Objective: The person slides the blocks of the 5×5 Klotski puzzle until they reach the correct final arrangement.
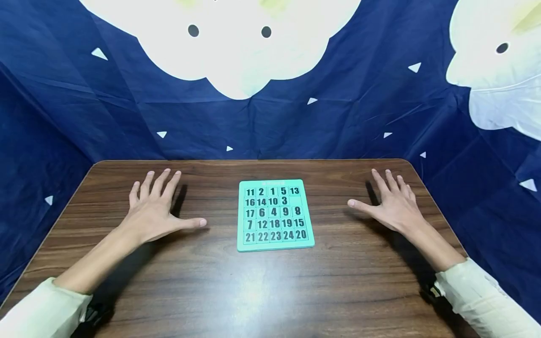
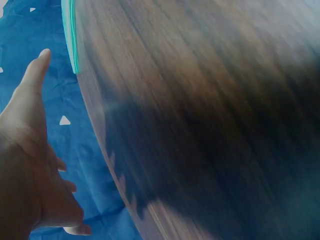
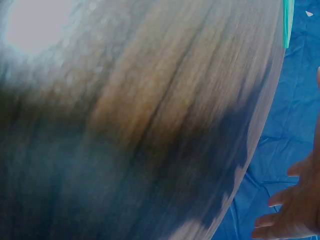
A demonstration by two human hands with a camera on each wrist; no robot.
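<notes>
Plenty of blue cloth (image 1: 274, 124) walls the table (image 1: 338, 277) beyond the number puzzle (image 1: 275, 215).

You can't read the pale heading (image 1: 274, 183) on the green number puzzle (image 1: 275, 216), which your left-wrist view crops at the top. The right-wrist view clips your right hand (image 3: 301, 207); the head view crops your 2 sleeves (image 1: 486, 293).

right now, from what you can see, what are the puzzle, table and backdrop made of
Puzzle: probably plastic, smooth, judging by its even turquoise colour and neat rounded corners. Table: wood or wood-look laminate, slightly glossy; brown grain and a bright glare show, but I can't tell which. Backdrop: most likely fabric, fairly dull, given its creases and folds.
</notes>
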